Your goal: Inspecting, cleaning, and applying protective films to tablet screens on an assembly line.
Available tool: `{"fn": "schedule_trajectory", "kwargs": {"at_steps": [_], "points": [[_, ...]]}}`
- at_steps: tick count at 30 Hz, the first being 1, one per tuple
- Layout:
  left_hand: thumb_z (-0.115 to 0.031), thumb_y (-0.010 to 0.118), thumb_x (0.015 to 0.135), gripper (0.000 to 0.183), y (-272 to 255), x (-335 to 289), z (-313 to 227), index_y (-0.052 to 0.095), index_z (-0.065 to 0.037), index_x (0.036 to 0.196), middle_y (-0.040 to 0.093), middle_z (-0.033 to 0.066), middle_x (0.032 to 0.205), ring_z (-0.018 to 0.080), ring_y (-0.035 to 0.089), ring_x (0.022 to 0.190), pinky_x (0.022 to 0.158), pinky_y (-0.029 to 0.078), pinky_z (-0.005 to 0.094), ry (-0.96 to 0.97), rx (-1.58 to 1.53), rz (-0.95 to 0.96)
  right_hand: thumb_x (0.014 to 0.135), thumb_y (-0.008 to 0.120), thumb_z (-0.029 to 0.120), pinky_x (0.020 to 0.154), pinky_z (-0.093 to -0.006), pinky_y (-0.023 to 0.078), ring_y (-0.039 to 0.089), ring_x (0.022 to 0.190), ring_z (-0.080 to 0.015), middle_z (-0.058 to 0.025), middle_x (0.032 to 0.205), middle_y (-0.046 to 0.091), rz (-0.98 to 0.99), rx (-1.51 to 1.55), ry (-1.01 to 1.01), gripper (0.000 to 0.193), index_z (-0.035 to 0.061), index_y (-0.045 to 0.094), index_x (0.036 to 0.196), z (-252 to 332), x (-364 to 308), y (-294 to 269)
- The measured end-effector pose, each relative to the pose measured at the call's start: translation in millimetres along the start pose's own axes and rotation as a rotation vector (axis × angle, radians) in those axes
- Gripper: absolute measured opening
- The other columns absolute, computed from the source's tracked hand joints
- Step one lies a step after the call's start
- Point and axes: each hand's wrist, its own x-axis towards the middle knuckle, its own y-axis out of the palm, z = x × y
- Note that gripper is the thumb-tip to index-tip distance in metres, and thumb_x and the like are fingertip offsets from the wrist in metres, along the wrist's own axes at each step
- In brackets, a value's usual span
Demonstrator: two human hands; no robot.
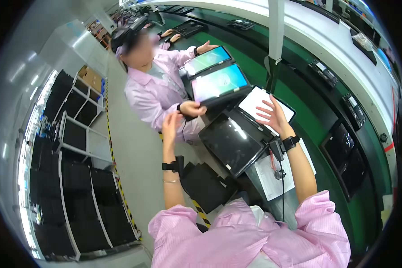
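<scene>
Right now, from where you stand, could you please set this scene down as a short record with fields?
Left hand: the left hand is raised and open, with nothing visible in it
Right hand: the right hand is spread in front of a white screen; contact cannot be told
Between the hands, lower down: a dark glossy screen
Across: a co-worker in pink, hands by two lit screens
Beside the right forearm: white papers
Far left: black panels in rows
</scene>
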Motion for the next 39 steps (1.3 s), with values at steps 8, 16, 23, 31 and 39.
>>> {"fn": "schedule_trajectory", "kwargs": {"at_steps": [8,16,23,31,39], "points": [[-0.064,0.059,0.075,0.084,77.8,87.7,31.0,0.041,0.004,0.123,0.049,0.0217,0.118,0.0257,0.054,0.099,0.082,0.044,0.0332,-0.465,-0.041,0.370,0.083,0.064,0.017,0.057,-0.0228,0.055,0.062,0.074,-0.0095,-0.0028,0.092,0.060,-0.315,0.218,-0.254,0.035,0.0022,0.054,0.114,-39.5,-9.1,56.3],[-0.021,0.053,0.093,0.027,110.7,67.5,21.2,0.056,0.000,0.109,0.062,0.0071,0.104,0.0148,0.059,0.093,0.080,0.047,0.0280,-0.661,-0.309,0.776,0.081,0.066,0.017,0.057,-0.0168,0.047,0.057,0.079,-0.0049,-0.0008,0.099,0.059,-0.398,0.035,-0.309,0.052,0.0021,0.048,0.127,-43.9,-64.6,40.4],[-0.013,0.056,0.090,0.015,123.6,-23.7,-7.4,0.058,-0.001,0.099,0.063,0.0026,0.090,0.0117,0.062,0.078,0.064,0.051,0.0232,-0.713,-0.180,0.853,0.078,0.065,0.015,0.054,-0.0170,0.039,0.051,0.071,-0.0030,-0.0012,0.091,0.061,-0.412,-0.044,-0.286,0.051,-0.0007,0.051,0.124,-53.3,-140.2,-52.7],[0.006,0.071,0.071,0.035,175.5,-214.8,-24.5,0.058,0.007,0.103,0.061,0.0091,0.094,0.0132,0.059,0.079,0.071,0.049,0.0250,-0.693,-0.175,1.009,0.069,0.071,0.011,0.094,-0.0287,0.038,0.052,0.107,-0.0190,-0.0126,0.117,0.057,-0.542,-0.007,-0.377,0.064,-0.0047,0.047,0.126,-57.0,-360.1,-109.3],[-0.006,0.074,0.075,0.030,262.3,-395.4,31.6,0.058,0.007,0.097,0.059,0.0077,0.097,0.0123,0.059,0.082,0.073,0.048,0.0233,-1.158,0.172,1.334,0.069,0.065,-0.003,0.095,-0.0267,0.039,0.052,0.107,-0.0160,-0.0097,0.118,0.056,-0.782,-0.079,-0.163,0.064,-0.0027,0.044,0.129,-91.6,-562.4,-213.4]]}}
